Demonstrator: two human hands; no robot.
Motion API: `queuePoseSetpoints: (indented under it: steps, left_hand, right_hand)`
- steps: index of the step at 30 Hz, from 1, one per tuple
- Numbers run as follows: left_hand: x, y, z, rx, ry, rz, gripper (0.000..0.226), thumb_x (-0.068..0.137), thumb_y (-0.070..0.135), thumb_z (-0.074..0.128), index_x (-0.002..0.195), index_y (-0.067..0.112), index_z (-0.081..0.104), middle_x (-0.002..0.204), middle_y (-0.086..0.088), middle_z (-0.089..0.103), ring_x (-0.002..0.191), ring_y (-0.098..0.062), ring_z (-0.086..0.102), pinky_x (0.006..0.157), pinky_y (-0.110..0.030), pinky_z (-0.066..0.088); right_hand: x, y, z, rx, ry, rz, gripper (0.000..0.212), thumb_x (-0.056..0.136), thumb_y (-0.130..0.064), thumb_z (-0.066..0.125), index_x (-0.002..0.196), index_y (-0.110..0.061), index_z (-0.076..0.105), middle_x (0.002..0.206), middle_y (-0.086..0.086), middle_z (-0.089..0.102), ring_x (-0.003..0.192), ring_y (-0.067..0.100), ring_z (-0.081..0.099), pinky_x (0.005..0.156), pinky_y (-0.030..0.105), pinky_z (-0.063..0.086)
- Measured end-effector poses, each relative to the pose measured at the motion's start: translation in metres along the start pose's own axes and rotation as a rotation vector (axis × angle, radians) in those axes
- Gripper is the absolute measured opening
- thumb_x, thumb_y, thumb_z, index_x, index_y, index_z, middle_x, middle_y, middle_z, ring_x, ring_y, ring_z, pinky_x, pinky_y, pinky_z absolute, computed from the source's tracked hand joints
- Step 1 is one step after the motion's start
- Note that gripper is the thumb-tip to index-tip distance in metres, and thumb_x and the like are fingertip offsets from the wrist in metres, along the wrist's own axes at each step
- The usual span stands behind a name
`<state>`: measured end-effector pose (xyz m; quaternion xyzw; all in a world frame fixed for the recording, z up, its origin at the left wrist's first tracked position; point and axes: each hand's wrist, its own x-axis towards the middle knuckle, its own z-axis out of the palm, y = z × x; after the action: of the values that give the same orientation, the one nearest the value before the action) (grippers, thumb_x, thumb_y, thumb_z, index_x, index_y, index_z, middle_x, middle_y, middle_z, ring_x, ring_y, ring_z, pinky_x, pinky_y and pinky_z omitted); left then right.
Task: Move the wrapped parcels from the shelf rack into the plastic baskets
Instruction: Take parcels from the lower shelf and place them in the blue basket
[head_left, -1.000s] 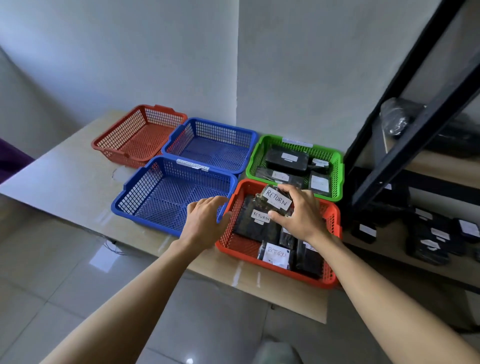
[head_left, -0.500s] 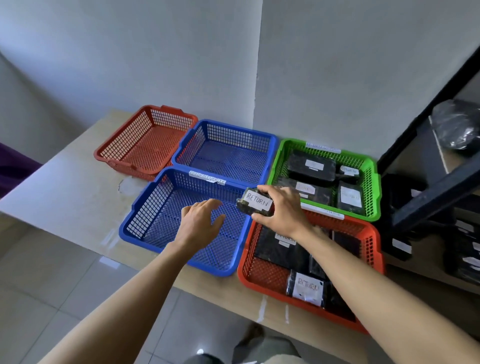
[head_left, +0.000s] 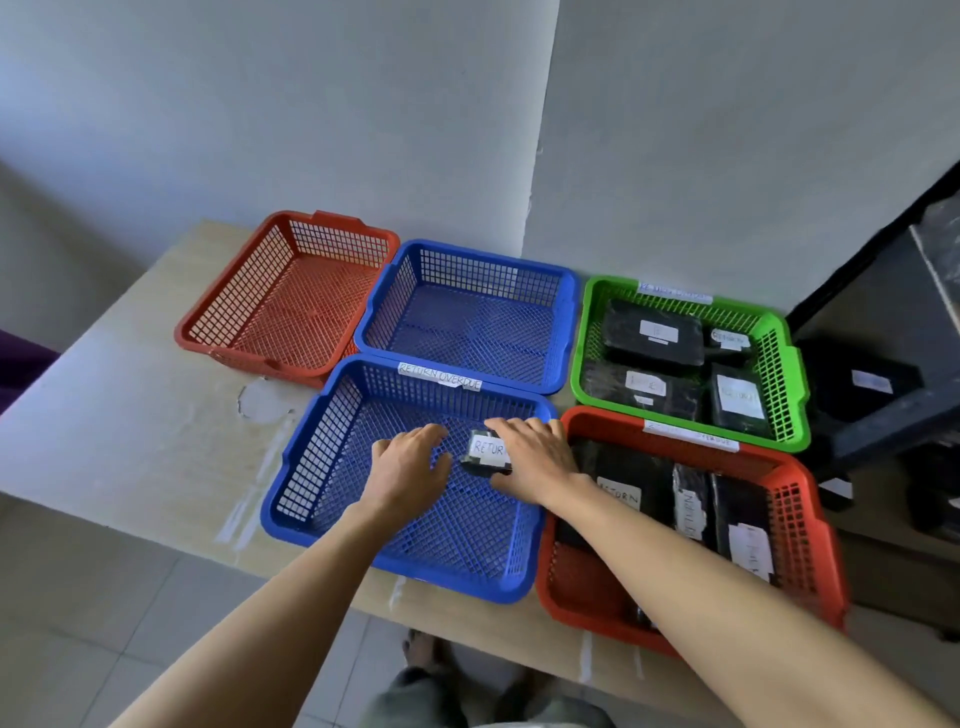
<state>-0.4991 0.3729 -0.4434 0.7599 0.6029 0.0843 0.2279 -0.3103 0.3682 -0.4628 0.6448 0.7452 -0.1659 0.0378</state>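
Note:
A small black wrapped parcel (head_left: 485, 454) with a white "RETURN" label is inside the near blue basket (head_left: 311, 467), which carries a "RETURN OVERDUE" tag. My right hand (head_left: 535, 457) grips the parcel from the right. Just left of it, my left hand (head_left: 408, 465) hovers over the basket floor with fingers apart, holding nothing. The near red basket (head_left: 810, 499) on the right holds several black labelled parcels. Behind it, the green basket (head_left: 779, 353) holds several more. More parcels lie on the dark shelf rack (head_left: 883, 405) at the far right.
An empty red basket (head_left: 228, 312) and an empty far blue basket (head_left: 569, 322) stand at the back of the light wooden table (head_left: 130, 415). Grey walls close in behind. Tiled floor and my feet show below the table's front edge.
My right hand carried the "RETURN" parcel left out of the near red basket and down into the near blue basket. My left hand moved deeper over the blue basket. The camera swung left.

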Motion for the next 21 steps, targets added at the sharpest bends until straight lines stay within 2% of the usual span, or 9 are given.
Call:
queuePoseSetpoints:
  steps: [4,7,10,15,18,21]
  left_hand:
    - [0.011,-0.011,0.007,0.016,-0.100,0.048,0.038,0.095,0.034,0.051,0.129,0.018,0.051,0.126,0.003,0.060,0.115,-0.019,0.055,0.094,-0.037,0.029]
    - [0.018,-0.015,0.014,0.007,-0.149,0.089,0.039,0.095,0.035,0.050,0.130,0.018,0.051,0.126,0.003,0.060,0.116,-0.018,0.054,0.095,-0.037,0.028]
    - [0.022,-0.018,0.019,-0.005,-0.186,0.126,0.039,0.095,0.036,0.051,0.130,0.019,0.050,0.128,0.004,0.059,0.119,-0.018,0.052,0.098,-0.039,0.028]
    - [0.028,-0.016,0.017,-0.010,-0.186,0.170,0.038,0.094,0.036,0.052,0.128,0.019,0.052,0.127,0.005,0.060,0.119,-0.017,0.053,0.098,-0.039,0.029]
    - [0.030,-0.010,0.013,-0.019,-0.169,0.184,0.037,0.094,0.037,0.052,0.127,0.019,0.052,0.125,0.004,0.061,0.117,-0.018,0.054,0.097,-0.039,0.029]
    - [0.028,0.000,0.008,-0.035,-0.140,0.195,0.037,0.094,0.036,0.052,0.126,0.018,0.053,0.123,0.003,0.062,0.116,-0.019,0.054,0.096,-0.038,0.029]
  right_hand:
    - [0.022,-0.005,0.013,-0.148,-0.129,0.109,0.069,0.081,-0.031,0.068,0.141,-0.022,0.034,0.135,0.000,0.053,0.126,0.025,0.048,0.107,0.046,0.020]
    - [0.030,-0.008,0.019,-0.199,-0.151,0.164,0.074,0.082,-0.023,0.069,0.144,-0.018,0.029,0.133,0.002,0.056,0.124,0.026,0.050,0.109,0.046,0.017]
    - [0.032,-0.014,0.019,-0.253,-0.159,0.200,0.075,0.084,-0.018,0.066,0.147,-0.017,0.024,0.136,0.004,0.054,0.127,0.029,0.045,0.110,0.047,0.017]
    - [0.029,-0.008,0.021,-0.281,-0.139,0.206,0.073,0.082,-0.030,0.070,0.142,-0.018,0.031,0.134,0.004,0.056,0.129,0.028,0.043,0.108,0.045,0.018]
    - [0.025,-0.005,0.017,-0.232,-0.109,0.162,0.079,0.079,-0.038,0.074,0.143,-0.021,0.031,0.141,0.002,0.049,0.131,0.027,0.042,0.108,0.044,0.020]
    - [0.016,-0.003,0.007,-0.115,-0.088,0.124,0.084,0.079,-0.045,0.073,0.147,-0.024,0.029,0.149,-0.001,0.039,0.138,0.024,0.032,0.111,0.046,0.016]
